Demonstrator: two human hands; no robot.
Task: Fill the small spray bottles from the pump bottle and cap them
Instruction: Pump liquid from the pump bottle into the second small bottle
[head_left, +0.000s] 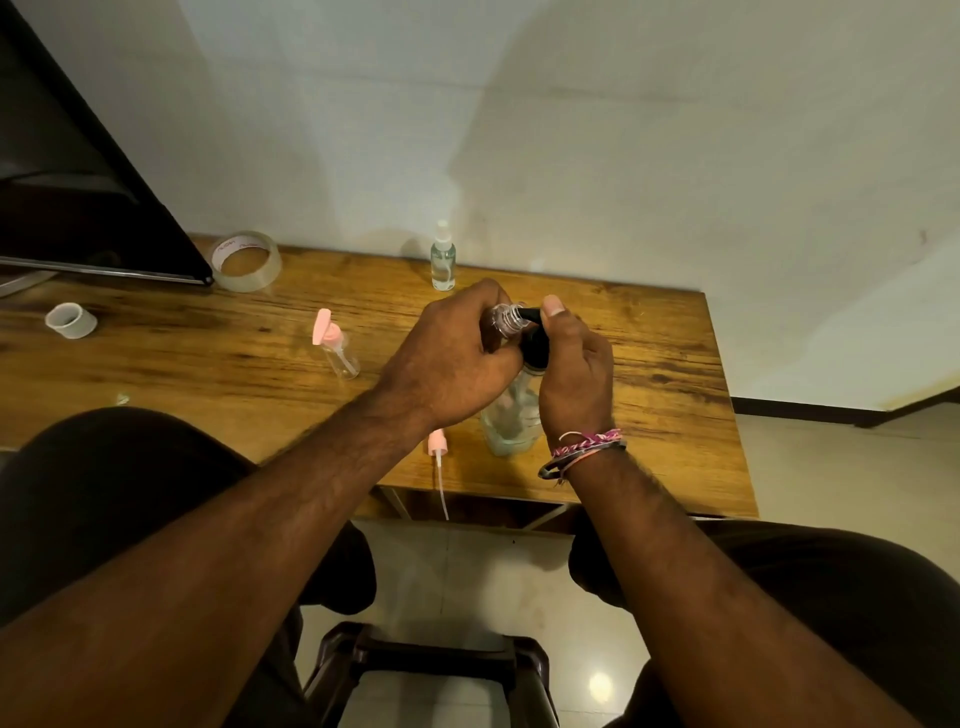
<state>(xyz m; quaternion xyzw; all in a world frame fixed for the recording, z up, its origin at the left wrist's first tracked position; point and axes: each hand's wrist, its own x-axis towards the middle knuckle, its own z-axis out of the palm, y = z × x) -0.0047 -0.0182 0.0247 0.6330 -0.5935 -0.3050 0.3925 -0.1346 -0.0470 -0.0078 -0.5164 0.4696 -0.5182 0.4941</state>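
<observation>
Gripping a small clear bottle (503, 316), the left hand (452, 358) meets the black pump nozzle (531, 315); the right hand (574, 374) clasps the glossy pump bottle (511, 421). No legible labels.

Showing warm, grained wood with a soft sheen: table (649, 364). Looking like clear glossy plastic: pump bottle (511, 421), small spray bottle (443, 262), tape roll (248, 261). Appearing matt pink plastic: loose sprayer cap (435, 445). Reflecting light, glossy tile: floor (602, 680).
</observation>
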